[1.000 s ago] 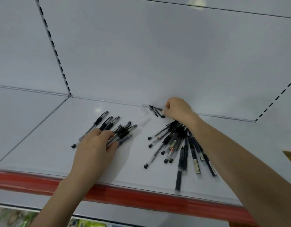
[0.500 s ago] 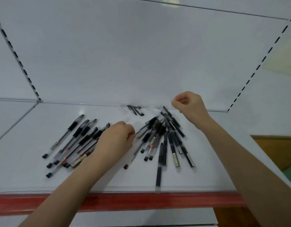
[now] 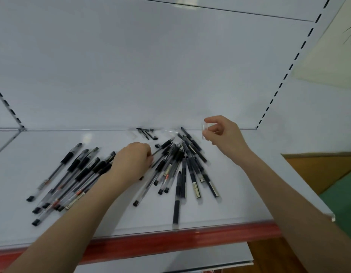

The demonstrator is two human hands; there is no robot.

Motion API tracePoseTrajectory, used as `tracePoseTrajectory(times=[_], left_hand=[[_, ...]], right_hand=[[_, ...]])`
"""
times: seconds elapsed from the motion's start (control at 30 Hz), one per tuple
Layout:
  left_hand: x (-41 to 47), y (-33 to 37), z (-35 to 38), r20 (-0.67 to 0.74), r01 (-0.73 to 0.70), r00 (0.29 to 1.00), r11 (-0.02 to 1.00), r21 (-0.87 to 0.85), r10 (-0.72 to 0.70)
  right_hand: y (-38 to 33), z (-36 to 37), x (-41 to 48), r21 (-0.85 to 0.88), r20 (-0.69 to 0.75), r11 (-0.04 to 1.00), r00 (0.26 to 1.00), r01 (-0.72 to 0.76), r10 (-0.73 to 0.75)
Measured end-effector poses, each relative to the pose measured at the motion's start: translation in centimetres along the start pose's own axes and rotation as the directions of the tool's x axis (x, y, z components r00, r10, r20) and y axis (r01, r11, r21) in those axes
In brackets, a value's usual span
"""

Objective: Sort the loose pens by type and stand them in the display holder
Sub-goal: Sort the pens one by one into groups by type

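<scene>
Two heaps of black-and-clear pens lie on the white shelf (image 3: 239,201). The left heap (image 3: 72,174) fans out near my left forearm. The right heap (image 3: 182,168) lies in the middle. My left hand (image 3: 133,160) rests at the right heap's left edge, fingers curled on a black pen (image 3: 162,147) that sticks out up and to the right. My right hand (image 3: 224,134) hovers above the shelf to the right of that heap and pinches a small clear piece (image 3: 203,129), which looks like a pen cap. No display holder is in view.
A few loose black caps or clips (image 3: 148,133) lie at the back of the shelf by the rear panel. A clear lip and a red strip (image 3: 170,242) run along the shelf's front edge. The shelf ends at the right, over an orange and green floor (image 3: 336,186).
My left hand has left the left heap and moved right to the middle heap. My right hand has lifted from the loose bits at the back and moved right, now pinching a clear piece.
</scene>
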State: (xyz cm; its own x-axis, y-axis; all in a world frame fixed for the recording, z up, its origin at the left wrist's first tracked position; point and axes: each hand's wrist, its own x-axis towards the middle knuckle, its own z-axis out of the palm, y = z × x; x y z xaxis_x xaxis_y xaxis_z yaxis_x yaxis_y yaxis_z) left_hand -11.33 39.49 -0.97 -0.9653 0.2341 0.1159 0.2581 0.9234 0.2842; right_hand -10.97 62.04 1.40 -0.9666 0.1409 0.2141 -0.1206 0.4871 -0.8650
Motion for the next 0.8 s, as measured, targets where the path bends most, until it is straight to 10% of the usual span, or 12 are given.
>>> tracePoseTrajectory(times=[0.8], left_hand=[[-6.2,-0.3,-1.2,0.014,-0.069,0.997,0.977,-0.200,0.074]], right_hand=[[-0.2,1.3,-1.4,0.043,0.078,0.999,0.997,-0.020,0.017]])
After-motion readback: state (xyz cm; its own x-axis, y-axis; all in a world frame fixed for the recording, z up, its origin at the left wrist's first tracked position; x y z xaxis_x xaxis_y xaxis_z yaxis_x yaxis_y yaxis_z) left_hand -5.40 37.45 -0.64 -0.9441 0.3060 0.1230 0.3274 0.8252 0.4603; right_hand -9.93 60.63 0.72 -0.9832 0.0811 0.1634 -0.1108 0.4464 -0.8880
